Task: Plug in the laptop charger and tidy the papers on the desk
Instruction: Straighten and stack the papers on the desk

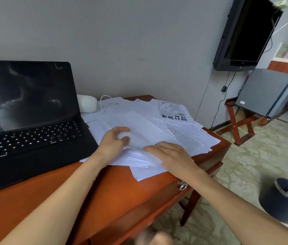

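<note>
**Papers on the bench, both grips engaged.** The loose white papers (150,124) lie in an overlapping, uneven spread on the red-brown bench (122,191), directly under and beyond both grips. The left grip (115,140) rests on the near-left part of the spread, its fingers curled, with a fold of the top sheet pinched between thumb and forefinger. The right grip (171,154) lies just beside it, fingers straight and together, pressing flat on the sheets; the paper edges under its fingertips are blurred. A printed leaflet (172,110) with bold characters lies on the pile beyond the right grip. The open laptop (28,121), screen dark, stands to the outer side of the left grip, its corner touching the papers. Beyond the left grip, a looped white cable (106,101) lies on the farthest sheets, next to a white rounded object (86,103) by the wall. A metal drawer handle (183,185) hangs below the right forearm. Farther out on the right-grip side are a wall television (246,32), a grey cabinet (267,92) on a wooden stand, and a dark bin (285,200) on the carpet.
</note>
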The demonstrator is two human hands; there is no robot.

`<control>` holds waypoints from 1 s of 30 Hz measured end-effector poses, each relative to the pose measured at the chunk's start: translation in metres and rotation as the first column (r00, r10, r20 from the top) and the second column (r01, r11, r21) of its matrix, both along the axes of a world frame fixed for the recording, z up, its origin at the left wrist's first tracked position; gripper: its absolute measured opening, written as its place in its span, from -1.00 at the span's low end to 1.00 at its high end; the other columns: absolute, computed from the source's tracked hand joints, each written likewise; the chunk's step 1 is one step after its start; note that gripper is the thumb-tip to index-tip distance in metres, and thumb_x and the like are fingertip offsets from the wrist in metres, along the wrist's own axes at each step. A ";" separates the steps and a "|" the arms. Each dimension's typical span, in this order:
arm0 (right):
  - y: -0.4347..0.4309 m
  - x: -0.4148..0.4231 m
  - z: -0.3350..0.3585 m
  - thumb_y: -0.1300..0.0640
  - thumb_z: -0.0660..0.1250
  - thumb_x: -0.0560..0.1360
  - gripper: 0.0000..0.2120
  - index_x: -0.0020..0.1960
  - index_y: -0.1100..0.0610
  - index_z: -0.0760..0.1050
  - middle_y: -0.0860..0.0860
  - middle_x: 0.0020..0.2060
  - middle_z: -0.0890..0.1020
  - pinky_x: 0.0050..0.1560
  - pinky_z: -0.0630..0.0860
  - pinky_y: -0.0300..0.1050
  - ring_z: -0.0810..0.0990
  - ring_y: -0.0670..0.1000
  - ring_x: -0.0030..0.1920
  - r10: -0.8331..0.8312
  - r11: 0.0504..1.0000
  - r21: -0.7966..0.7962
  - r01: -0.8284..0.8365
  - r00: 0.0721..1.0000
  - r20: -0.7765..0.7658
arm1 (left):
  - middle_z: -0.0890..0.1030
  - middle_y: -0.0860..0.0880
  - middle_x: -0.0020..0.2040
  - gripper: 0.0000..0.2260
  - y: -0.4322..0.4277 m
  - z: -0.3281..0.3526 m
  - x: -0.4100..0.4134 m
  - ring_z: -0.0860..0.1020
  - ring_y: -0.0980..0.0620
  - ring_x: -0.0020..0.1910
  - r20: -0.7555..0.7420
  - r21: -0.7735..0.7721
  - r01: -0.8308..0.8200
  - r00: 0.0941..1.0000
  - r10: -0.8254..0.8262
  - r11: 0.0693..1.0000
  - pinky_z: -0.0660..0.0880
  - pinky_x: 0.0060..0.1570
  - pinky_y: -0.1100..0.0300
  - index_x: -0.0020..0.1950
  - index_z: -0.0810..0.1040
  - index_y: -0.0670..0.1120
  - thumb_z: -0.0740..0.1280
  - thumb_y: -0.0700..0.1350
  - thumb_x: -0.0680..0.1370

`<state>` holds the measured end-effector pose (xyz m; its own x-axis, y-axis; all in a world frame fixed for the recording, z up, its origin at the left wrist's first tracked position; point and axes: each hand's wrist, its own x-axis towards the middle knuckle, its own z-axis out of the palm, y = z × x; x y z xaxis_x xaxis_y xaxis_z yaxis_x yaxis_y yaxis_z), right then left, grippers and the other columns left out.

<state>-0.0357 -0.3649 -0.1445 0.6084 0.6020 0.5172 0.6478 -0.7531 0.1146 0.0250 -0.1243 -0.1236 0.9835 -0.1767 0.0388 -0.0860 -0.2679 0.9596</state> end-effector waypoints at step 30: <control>-0.018 0.034 0.021 0.01 0.32 0.58 -0.50 0.50 -0.01 0.34 -0.08 0.42 0.43 0.49 0.31 0.04 0.36 -0.02 0.47 -0.033 0.551 0.556 0.623 0.681 -0.731 | 0.37 -0.03 0.53 -0.04 0.026 0.019 0.007 0.49 -0.17 0.39 -0.186 0.011 -0.118 0.975 0.118 0.993 0.48 0.29 0.02 0.69 -0.30 0.08 0.39 -0.23 0.62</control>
<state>-0.0013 -0.3828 -0.1231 0.9884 -0.1196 0.0940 0.0163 -0.5316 -0.8468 0.0322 -0.0978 -0.1047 0.9874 -0.0591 -0.1467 0.1261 -0.2656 0.9558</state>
